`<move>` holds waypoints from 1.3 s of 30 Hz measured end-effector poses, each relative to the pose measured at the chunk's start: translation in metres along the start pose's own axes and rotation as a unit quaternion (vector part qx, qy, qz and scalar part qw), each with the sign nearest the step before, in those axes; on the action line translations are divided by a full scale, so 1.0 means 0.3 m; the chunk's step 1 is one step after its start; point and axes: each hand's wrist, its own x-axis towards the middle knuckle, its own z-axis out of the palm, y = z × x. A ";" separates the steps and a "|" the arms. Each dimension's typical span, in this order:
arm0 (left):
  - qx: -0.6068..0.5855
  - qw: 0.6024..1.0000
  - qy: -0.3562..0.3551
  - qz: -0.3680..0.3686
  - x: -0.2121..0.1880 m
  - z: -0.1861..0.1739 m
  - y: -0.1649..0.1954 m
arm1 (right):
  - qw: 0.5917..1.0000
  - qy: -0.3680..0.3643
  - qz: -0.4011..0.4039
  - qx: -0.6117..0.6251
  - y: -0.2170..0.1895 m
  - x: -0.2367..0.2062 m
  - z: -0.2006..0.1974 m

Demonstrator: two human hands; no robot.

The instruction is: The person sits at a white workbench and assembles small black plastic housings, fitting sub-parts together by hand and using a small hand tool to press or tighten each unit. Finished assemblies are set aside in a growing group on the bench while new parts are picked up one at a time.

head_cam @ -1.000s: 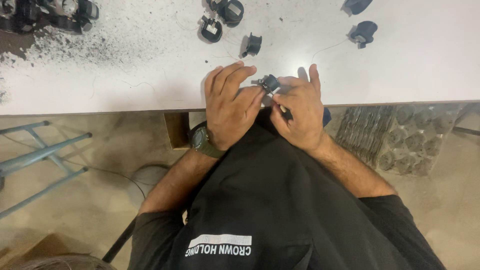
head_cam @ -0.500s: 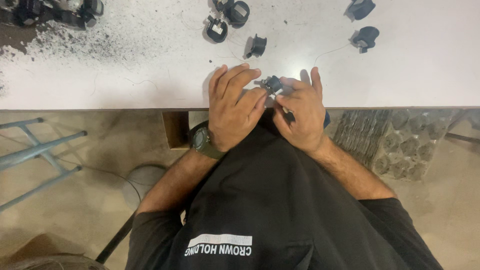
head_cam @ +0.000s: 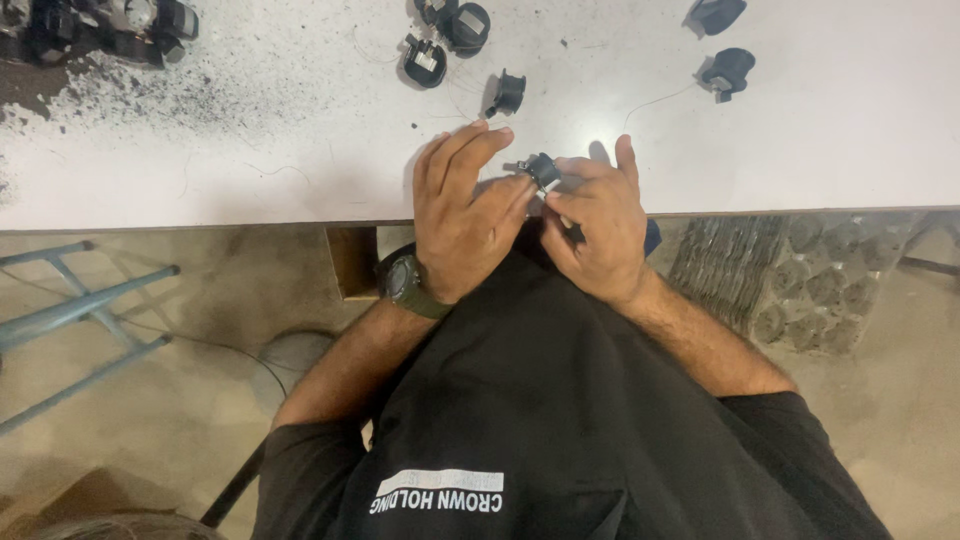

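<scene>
Small black part point(head_cam: 543, 170), seemingly round with a metal tab, pinched between left hand point(head_cam: 462, 215) and right hand point(head_cam: 592, 225) fingertips.

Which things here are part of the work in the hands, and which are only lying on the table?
In hand:
- small black plastic spool-shaped part, held between left hand and right hand

Lying about:
- loose black plastic spool
- black parts, upper right
- pile of dark parts, top left corner
- white table
</scene>
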 end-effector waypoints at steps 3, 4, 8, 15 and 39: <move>-0.008 0.998 -0.044 -0.041 0.001 -0.007 -0.003 | 1.000 0.000 0.002 -0.003 0.003 -0.005 0.003; -0.007 0.998 -0.046 -0.050 0.002 -0.007 -0.002 | 1.000 -0.001 0.001 -0.002 0.004 -0.005 0.005; -0.005 0.996 -0.061 -0.061 0.003 -0.006 0.000 | 0.999 0.019 -0.030 -0.019 0.003 -0.011 0.006; -0.024 0.994 -0.079 -0.068 0.002 -0.018 -0.003 | 0.997 0.013 -0.072 -0.019 0.001 -0.010 0.014; -0.089 0.988 -0.085 -0.088 0.029 -0.057 -0.003 | 0.996 -0.039 0.027 -0.070 -0.020 0.089 -0.103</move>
